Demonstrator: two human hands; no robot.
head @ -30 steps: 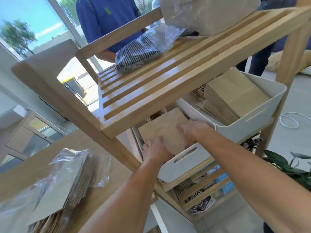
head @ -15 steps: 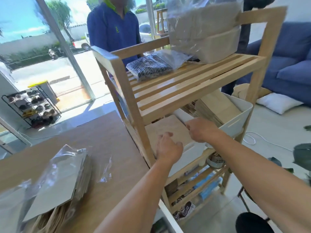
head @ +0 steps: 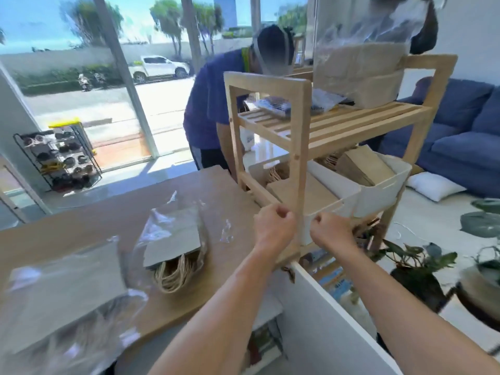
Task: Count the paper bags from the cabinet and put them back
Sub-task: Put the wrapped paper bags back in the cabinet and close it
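Observation:
A wooden shelf rack [head: 300, 147] stands beyond the table. On its middle shelf a white bin [head: 322, 209] holds a flat stack of brown paper bags [head: 313, 192]; a second white bin [head: 378, 193] to the right holds more brown bags [head: 362, 165]. My left hand [head: 273, 226] and my right hand [head: 331, 231] hover in front of the near bin, either side of the rack's front post, fingers curled with nothing in them. On the table lie two plastic-wrapped bundles of bags with rope handles [head: 176, 247] [head: 62, 288].
A person in a blue shirt [head: 213, 115] bends behind the rack. A wrapped bundle in a bin [head: 357, 77] and a striped packet [head: 276, 105] sit on the top shelf. A blue sofa [head: 460, 131] is right, plants [head: 422, 263] lower right, a shoe rack [head: 59, 158] left.
Both hands have left the stack of bags in the near bin and pulled back toward me, closing into loose fists. The view has backed away and risen.

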